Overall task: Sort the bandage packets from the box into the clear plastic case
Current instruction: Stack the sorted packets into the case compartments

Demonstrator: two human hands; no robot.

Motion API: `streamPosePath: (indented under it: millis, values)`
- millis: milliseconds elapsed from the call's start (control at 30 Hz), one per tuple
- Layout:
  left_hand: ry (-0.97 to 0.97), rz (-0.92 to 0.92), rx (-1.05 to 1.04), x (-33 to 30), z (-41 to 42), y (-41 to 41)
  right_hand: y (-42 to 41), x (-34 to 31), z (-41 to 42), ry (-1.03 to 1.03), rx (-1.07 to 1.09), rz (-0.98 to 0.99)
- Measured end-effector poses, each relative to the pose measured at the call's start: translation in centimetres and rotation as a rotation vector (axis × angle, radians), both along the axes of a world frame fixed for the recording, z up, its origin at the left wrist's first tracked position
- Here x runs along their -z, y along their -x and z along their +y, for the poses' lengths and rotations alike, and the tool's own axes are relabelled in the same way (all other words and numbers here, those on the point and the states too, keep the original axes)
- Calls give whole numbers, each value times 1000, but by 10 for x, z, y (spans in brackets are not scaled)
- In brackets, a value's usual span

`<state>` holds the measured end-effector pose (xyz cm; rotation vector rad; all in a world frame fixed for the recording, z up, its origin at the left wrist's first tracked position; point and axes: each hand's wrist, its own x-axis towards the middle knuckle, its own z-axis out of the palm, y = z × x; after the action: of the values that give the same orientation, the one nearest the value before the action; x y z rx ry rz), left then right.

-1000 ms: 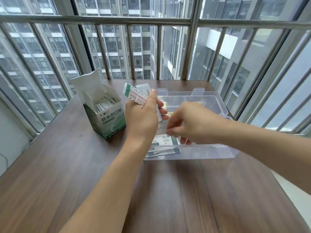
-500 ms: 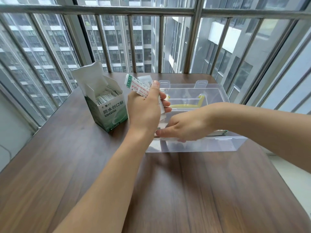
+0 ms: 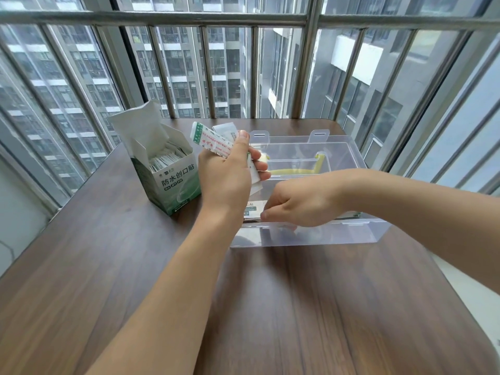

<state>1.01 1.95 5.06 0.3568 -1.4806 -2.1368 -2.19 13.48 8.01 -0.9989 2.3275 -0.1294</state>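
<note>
From the head view: resting on one dark brown wood-grain table (image 3: 140, 269), one green-and-white cardboard box (image 3: 173, 182) with its white flap standing open, crammed with a stack of white bandage packets (image 3: 167, 159) too tightly packed for counting. Sitting just right of the box, one clear plastic case (image 3: 349, 147) with its lid off or swung out of sight, showing two tabs along its far rim and one yellow strip (image 3: 295, 171) lying in a rear compartment. Gripping a fanned bunch of loose bandage packets (image 3: 213, 139), the left hand (image 3: 224, 180), thumb up the front and fingers curled behind; at least three packets showing, the exact count impossible to tell. Reaching into the near compartment of the case, the right hand (image 3: 300, 203), fingers bent downward and touching flat packets (image 3: 253, 209) lying on the case floor; whether pinching one or merely pressing on it, impossible to tell. Hovering close together, the two hands, left slightly above and left of right, not touching. Running behind the table, one metal railing (image 3: 189, 18) with vertical bars, several grey tower blocks beyond it.
</note>
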Motion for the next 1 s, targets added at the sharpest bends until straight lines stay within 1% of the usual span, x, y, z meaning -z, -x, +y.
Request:
streamPosePath:
  millis: [133,200,233,267,300,367,433,467,500,533,567,633,667,700,800,933,1000]
  values:
    - [-15,-1,28,0,0,0,0,4,1,1,42,-45]
    - [1,-15,77,1,-2,-1,3,-1,3,-20,44,-102]
    - [4,-26,119,1,-2,-1,6,-7,8,8,53,-129]
    - [2,-37,172,0,-3,-2,9,-16,15,81,75,-145]
    - [6,-46,228,0,-4,-3,13,-26,23,202,114,-145]
    - [43,-50,333,-1,-4,-5,15,-48,40,527,210,-71]
    - [121,-71,417,1,-2,-6,9,-50,46,837,316,26]
    - [179,-78,453,2,-1,-6,5,-42,41,909,368,87]
    - [234,-81,477,4,0,-7,1,-28,33,923,414,139]
    - [278,-74,489,3,2,-7,-2,-14,25,945,454,144]
    - [305,-68,485,5,3,-7,-3,-1,16,1006,500,78]
    - [347,-54,483,4,4,-8,-2,16,8,1171,563,-160]
    - [364,-55,494,3,5,-8,0,20,9,1235,573,-240]
    - [379,-60,512,3,6,-8,0,22,12,1286,577,-276]
    - [388,-92,578,1,6,-9,1,28,21,1429,626,-288]
    - [226,-162,605,0,6,-9,4,34,28,1559,720,-395]
    - [189,-167,610,-1,4,-8,5,33,30,1581,736,-448]
